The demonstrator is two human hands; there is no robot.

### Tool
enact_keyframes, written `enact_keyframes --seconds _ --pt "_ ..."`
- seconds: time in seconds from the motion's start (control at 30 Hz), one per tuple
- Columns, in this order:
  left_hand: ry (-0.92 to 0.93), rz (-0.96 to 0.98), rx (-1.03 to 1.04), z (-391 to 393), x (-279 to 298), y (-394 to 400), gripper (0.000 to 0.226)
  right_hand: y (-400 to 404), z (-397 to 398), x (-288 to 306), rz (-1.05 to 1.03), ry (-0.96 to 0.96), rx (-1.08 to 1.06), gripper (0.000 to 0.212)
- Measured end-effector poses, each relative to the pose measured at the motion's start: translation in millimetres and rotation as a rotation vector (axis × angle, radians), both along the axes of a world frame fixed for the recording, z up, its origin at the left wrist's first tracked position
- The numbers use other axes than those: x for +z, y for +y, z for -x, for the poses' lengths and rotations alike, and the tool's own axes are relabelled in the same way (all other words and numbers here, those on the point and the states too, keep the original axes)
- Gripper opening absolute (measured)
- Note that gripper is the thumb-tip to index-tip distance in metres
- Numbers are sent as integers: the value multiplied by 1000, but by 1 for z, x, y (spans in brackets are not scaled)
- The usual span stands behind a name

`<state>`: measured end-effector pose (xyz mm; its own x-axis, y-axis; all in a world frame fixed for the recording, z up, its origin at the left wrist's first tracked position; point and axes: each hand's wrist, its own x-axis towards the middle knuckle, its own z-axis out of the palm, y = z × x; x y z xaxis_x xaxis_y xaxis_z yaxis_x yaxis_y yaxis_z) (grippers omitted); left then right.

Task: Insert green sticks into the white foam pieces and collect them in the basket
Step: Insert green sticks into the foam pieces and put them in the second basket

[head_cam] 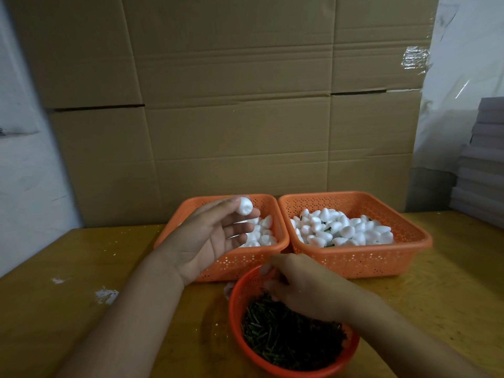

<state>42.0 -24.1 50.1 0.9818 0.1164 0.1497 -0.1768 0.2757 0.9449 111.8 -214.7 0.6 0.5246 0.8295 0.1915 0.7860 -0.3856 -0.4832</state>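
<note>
A person's left hand point(215, 236), palm up and raised over the left basket point(218, 264), pinches a white foam piece point(244, 205) between thumb and fingertip, the other fingers loosely spread. That orange rectangular basket holds a heap of plain foam pieces point(261, 233). Just to its right, nearly touching it, stands a second orange basket point(362, 264) filled with foam pieces point(343, 227), with bits of green showing among them. In front of the left basket, and just touching its near right corner, sits a round orange bowl point(240, 309) heaped with short green sticks point(289, 339). The right hand point(302, 287) reaches down into this bowl, back of the hand up, its fingers curled down among the sticks at the far rim; whether they have hold of a stick cannot be told, as the fingertips are blurred. All three containers rest on a yellowish wooden table point(81, 268), which has white crumbs point(106, 294) lying to the left of the left basket. Behind the baskets rises a wall of brown cardboard boxes point(231, 105).
</note>
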Motion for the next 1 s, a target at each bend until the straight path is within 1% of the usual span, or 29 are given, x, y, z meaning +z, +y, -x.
enact_keyframes --seconds 0.13,0.23,0.37,0.53,0.6,0.7,0.8,0.87,0.93,1.0 --pt "13 29 -27 1 1 1 14 -4 -1 5 74 20 43 19" --pt "12 41 -29 1 1 2 14 -7 -2 7 121 28 35 20" --pt "12 27 -33 2 2 1 15 -8 -2 10 109 33 46 17" --pt "5 7 -27 2 0 2 14 -11 -2 12 144 45 87 15" --pt "-4 -4 -38 3 0 2 16 -11 -2 14 124 86 81 16" --pt "-12 -7 -54 3 0 3 17 -17 -3 22 107 285 77 15" --pt "-12 -1 -56 3 0 3 16 -26 -3 34 44 564 166 16" --pt "-10 4 -56 2 0 3 19 -27 0 41 -123 765 230 12" --pt "-9 6 -55 2 0 2 18 -24 3 44 -363 975 268 11" --pt "-9 3 -59 2 0 3 14 -20 5 44 -581 1133 291 11"
